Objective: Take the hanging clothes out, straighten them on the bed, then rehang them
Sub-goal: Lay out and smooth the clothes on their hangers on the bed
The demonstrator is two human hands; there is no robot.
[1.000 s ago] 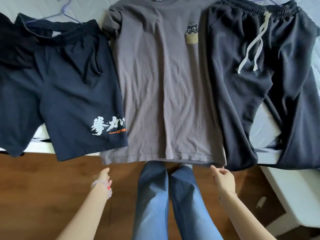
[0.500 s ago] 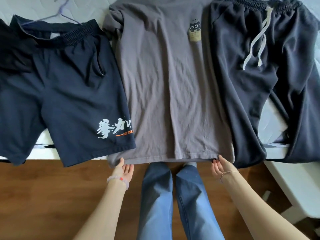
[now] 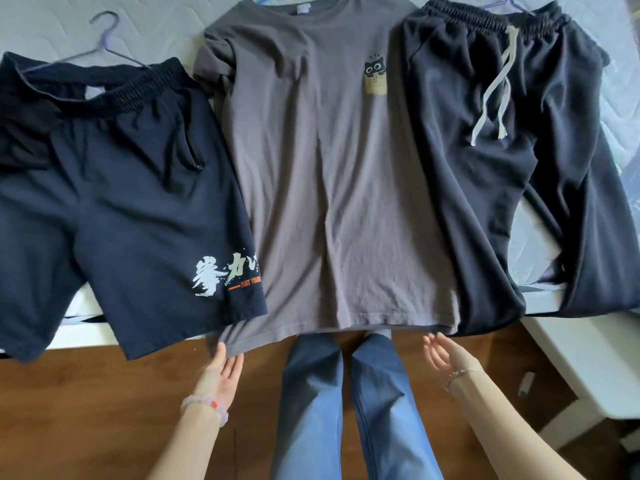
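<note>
Both hands are held open with palms turned up and fingers straight, and nothing is gripped by either. The left hand [image 3: 221,372] is placed at the lower left corner of the grey T-shirt [image 3: 329,188], its fingertips at the hem; whether cloth is actually touched cannot be told. The right hand [image 3: 441,355] is held just below the hem's right corner, a small gap being visible between fingers and fabric.

The T-shirt is laid flat on the bed [image 3: 45,22] directly beyond the two hands, its hem hanging over the bed's edge. A small cat print [image 3: 374,69] is seen on its chest, on the right hand's side.

Beyond and outward of the left hand, navy shorts [image 3: 114,209] are spread out, one leg overlapping the T-shirt's edge; white lettering [image 3: 225,273] is printed on that leg. A purple wire hanger [image 3: 104,39] is seen past the shorts' waistband, far from the hands.

Beyond and outward of the right hand, dark sweatpants [image 3: 485,168] are laid beside the T-shirt, a pale drawstring [image 3: 498,88] hanging from the waistband.

A pink bead bracelet [image 3: 204,405] is worn on the left wrist, a thin chain bracelet [image 3: 457,374] on the right. Between the forearms, blue jeans [image 3: 311,393] are seen above a brown wooden floor [image 3: 69,410].
</note>
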